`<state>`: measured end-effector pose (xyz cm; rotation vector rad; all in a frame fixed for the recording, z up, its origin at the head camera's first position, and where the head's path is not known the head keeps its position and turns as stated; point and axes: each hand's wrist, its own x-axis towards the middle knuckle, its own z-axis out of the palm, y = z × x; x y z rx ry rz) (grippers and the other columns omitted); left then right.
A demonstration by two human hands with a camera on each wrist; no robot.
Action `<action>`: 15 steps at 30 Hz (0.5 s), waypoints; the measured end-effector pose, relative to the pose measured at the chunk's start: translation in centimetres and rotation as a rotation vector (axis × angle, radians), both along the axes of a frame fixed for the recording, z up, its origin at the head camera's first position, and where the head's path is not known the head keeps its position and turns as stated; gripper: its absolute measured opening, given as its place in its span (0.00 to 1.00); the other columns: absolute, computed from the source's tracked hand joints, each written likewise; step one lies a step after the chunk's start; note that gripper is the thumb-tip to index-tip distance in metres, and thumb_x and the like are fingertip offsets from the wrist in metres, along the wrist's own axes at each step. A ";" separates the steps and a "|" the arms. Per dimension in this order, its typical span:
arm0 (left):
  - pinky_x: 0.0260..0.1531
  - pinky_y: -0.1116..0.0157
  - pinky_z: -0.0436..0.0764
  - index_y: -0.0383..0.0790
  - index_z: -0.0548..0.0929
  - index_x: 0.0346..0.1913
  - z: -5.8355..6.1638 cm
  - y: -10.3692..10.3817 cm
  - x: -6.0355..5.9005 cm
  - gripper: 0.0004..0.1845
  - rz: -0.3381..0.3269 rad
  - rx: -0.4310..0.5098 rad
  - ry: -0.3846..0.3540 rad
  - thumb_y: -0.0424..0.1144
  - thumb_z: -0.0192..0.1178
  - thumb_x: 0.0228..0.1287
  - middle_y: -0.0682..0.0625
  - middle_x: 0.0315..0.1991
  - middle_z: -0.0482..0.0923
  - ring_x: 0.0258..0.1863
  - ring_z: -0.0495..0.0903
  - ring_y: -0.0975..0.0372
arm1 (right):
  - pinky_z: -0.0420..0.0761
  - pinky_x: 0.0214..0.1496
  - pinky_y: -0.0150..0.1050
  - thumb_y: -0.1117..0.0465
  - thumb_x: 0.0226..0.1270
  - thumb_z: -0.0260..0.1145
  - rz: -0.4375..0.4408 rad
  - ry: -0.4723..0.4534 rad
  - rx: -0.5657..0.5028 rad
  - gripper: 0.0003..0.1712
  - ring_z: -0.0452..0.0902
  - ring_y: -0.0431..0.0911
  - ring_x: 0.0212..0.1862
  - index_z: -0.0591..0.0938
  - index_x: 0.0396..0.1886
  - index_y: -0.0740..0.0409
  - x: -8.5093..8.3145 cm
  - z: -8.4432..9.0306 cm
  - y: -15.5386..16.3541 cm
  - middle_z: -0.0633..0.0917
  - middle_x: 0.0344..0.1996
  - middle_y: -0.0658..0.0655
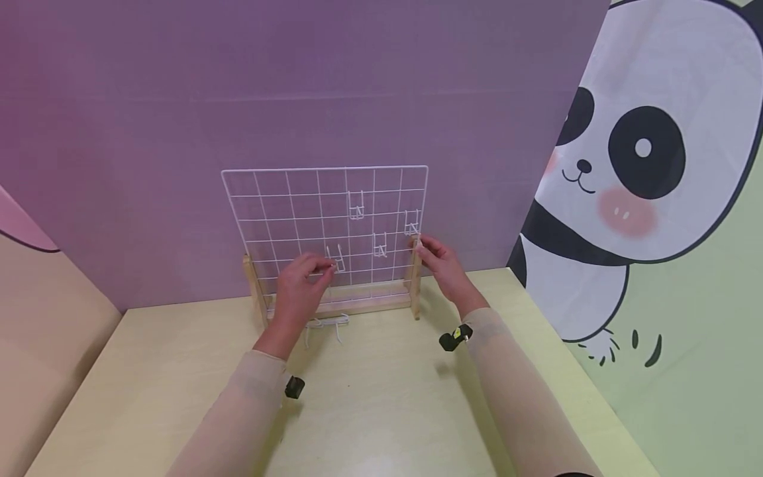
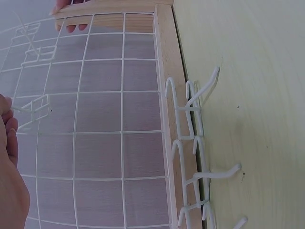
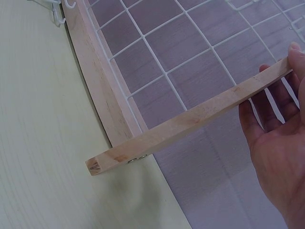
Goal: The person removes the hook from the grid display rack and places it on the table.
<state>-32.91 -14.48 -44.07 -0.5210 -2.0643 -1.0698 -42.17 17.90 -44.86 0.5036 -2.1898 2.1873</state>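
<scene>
A white wire grid panel (image 1: 324, 168) stands upright in a wooden stand (image 1: 363, 306). My left hand (image 1: 298, 281) pinches the prong of a white wire hook (image 1: 340, 267) against the lower middle of the grid. In the left wrist view, the same hook (image 2: 40, 108) lies at the mesh, with the fingertips on its prong. At the right side, my right hand (image 1: 446, 268) holds the upper part of the stand's wooden post (image 3: 200, 114), thumb on one side and fingers behind. Other white hooks hang higher on the grid: an upper one (image 1: 356, 212), a lower one (image 1: 380, 250) and one by the right edge (image 1: 412, 228).
Several loose white hooks (image 2: 190, 176) lie in a row along the stand's base, on the pale wooden table (image 1: 369, 411). A purple backdrop (image 1: 322, 79) rises behind the grid. A panda picture (image 1: 644, 218) covers the wall at the right.
</scene>
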 end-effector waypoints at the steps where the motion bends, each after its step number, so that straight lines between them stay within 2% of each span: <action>1: 0.48 0.82 0.78 0.35 0.93 0.45 0.0 0.0 0.0 0.05 -0.001 -0.001 0.000 0.27 0.76 0.69 0.46 0.41 0.89 0.43 0.89 0.53 | 0.69 0.83 0.52 0.59 0.90 0.61 0.000 0.000 0.000 0.24 0.73 0.55 0.78 0.78 0.77 0.63 0.0 0.0 0.0 0.81 0.72 0.66; 15: 0.48 0.72 0.84 0.35 0.93 0.45 0.4 0.0 0.6 0.06 -0.017 -0.052 0.057 0.26 0.77 0.68 0.46 0.41 0.90 0.43 0.89 0.54 | 0.69 0.83 0.52 0.58 0.89 0.62 -0.001 -0.009 0.003 0.25 0.74 0.54 0.78 0.78 0.78 0.62 0.2 0.1 0.1 0.82 0.72 0.65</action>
